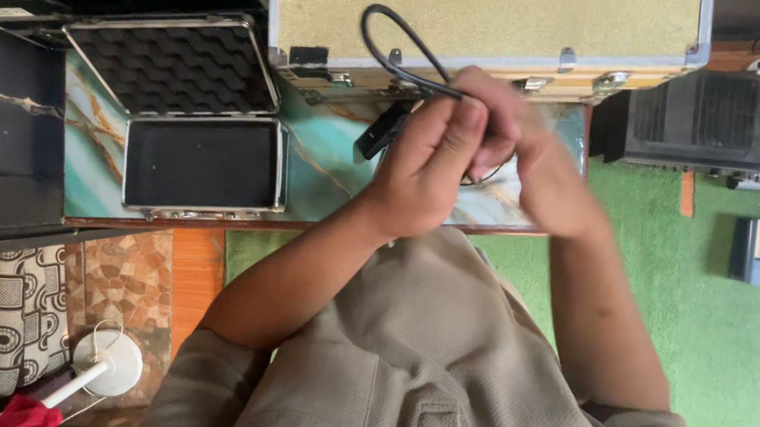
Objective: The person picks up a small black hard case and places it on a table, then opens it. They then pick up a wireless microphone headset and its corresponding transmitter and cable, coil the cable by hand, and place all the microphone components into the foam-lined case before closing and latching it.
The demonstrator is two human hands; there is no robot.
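From the head view, the left hand [422, 165] and right hand [520, 149] meet above the marbled worktop [92, 156], both clamped on a black cable [400, 46] that loops up over the gold-lined case [481, 8]. An open foam-lined case [184, 114] lies left.
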